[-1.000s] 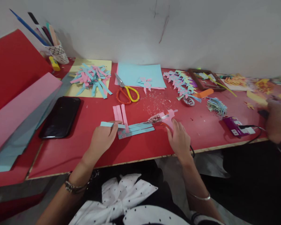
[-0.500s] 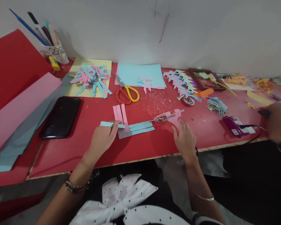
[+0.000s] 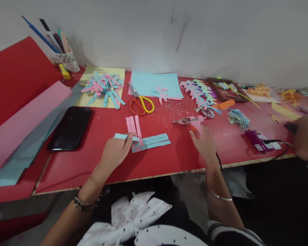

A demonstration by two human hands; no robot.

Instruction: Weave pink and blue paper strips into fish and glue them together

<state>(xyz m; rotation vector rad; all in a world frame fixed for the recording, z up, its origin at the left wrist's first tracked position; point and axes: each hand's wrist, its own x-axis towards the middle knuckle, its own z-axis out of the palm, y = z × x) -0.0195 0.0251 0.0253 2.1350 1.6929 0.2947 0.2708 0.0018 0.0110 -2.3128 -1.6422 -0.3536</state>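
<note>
On the red table, pale blue paper strips [image 3: 156,140] lie interlaced with pink paper strips [image 3: 133,124]. My left hand [image 3: 116,150] is closed at the left end of this weave, pinching one light blue strip [image 3: 120,136] that is folded back to the left. My right hand [image 3: 206,143] is closed around the handle of a pink glue gun [image 3: 188,120], whose nozzle points left above and to the right of the strips. Part of the handle is hidden by my fingers.
Scissors [image 3: 146,104], a pile of cut strips [image 3: 102,85] and blue sheets [image 3: 143,78] lie behind. A phone [image 3: 70,128] is at left. At right are a braided paper piece [image 3: 199,92], a purple power adapter [image 3: 259,140] and another person's hand [image 3: 306,136].
The glue gun has moved away from the blue strips, to the right and slightly back, with my right hand. My left hand keeps its pinch on the strip. The view has shifted slightly.
</note>
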